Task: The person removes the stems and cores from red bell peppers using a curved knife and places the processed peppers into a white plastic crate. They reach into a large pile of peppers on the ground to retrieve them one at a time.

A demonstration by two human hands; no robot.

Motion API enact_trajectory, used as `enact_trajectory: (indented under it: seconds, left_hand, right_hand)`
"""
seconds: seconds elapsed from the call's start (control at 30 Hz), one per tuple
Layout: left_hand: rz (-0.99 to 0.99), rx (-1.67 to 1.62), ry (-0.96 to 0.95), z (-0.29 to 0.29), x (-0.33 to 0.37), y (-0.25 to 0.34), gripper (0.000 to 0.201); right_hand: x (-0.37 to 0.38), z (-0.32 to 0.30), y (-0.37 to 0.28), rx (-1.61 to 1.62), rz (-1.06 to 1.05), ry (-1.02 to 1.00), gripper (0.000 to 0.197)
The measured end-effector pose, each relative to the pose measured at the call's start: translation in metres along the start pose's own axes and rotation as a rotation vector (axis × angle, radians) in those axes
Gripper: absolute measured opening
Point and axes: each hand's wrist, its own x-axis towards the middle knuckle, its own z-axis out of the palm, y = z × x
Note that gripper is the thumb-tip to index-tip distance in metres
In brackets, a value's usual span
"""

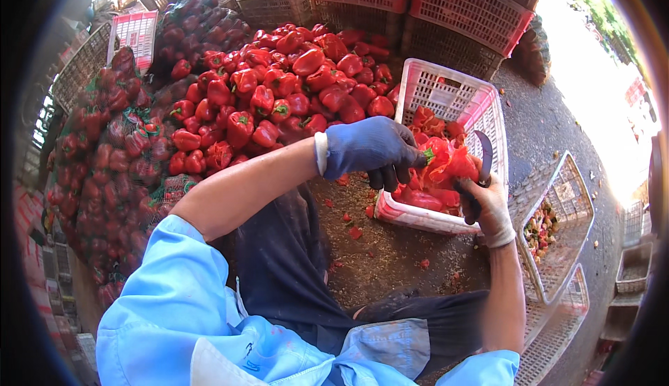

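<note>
Over the near part of a white and pink plastic crate (495, 114), a torn-open red bell pepper (453, 166) shows between my hands. My left hand (369, 150), in a blue glove with dark fingertips, has its fingers closed at the pepper's green stem (428, 155). In a pale glove with dark fingers, my right hand (490, 208) is closed around a small curved knife (486, 150), its blade pointing up and away. The knife's handle is mostly hidden by my fingers. Opened red peppers (421, 199) lie in the crate below.
Whole red peppers (279, 86) form a large heap ahead. Filled mesh sacks (104, 177) stand at left. Stacked crates (474, 10) line the back. At right, a crate (568, 212) holds pepper scraps (541, 230). Seeds and red bits litter the floor (369, 260) before my legs.
</note>
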Motion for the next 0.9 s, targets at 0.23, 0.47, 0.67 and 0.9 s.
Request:
enact_trajectory:
  seconds: [0.23, 0.47, 0.67, 0.9]
  left_hand:
    - [0.43, 0.838, 0.294, -0.006, 0.017, -0.028, 0.043]
    - [0.408, 0.975, 0.285, -0.007, 0.036, -0.04, 0.048]
    - [0.297, 1.118, 0.371, 0.003, 0.039, -0.037, 0.04]
    - [0.354, 1.089, 0.428, 0.007, 0.053, -0.047, 0.036]
  right_hand:
    - [0.003, 0.0, 0.008, -0.076, -0.013, 0.054, 0.045]
    - [-0.001, 0.007, -0.001, -0.074, -0.044, 0.069, 0.046]
    - [0.002, 0.007, 0.004, -0.053, -0.035, 0.045, 0.047]
    - [0.002, 0.0, 0.003, -0.059, 0.015, 0.026, 0.049]
